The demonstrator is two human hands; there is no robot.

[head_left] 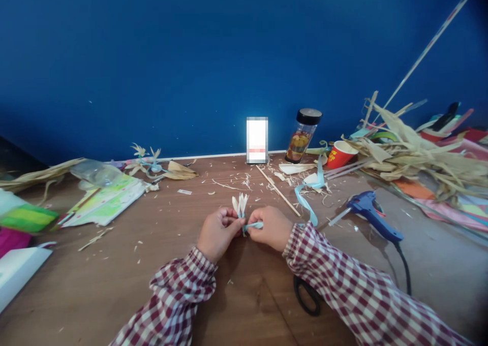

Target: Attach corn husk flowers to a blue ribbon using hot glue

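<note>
Between thumb and fingers, my left hand [219,231] pinches the base of a small corn-husk flower [240,205] whose pale petals point upward. My right hand [271,227] is closed on a light blue ribbon strip [254,225] at the flower's base, just beside the left fingertips. The blue strip seems to wrap the stem, though the fingers partly hide it. A longer light blue ribbon piece [305,203] lies curled on the table behind the right hand. To the right rests a blue glue gun [369,214], its nozzle toward the hands.
Black scissor handles [307,296] lie partly under my right sleeve. A thin stick [280,191], husk scraps, a tilted-looking jar [304,135] and a red paper cup [342,154] are behind. Dried husks [415,158] pile up at right; finished-looking husk flowers [147,158] and papers [107,198] lie left.
</note>
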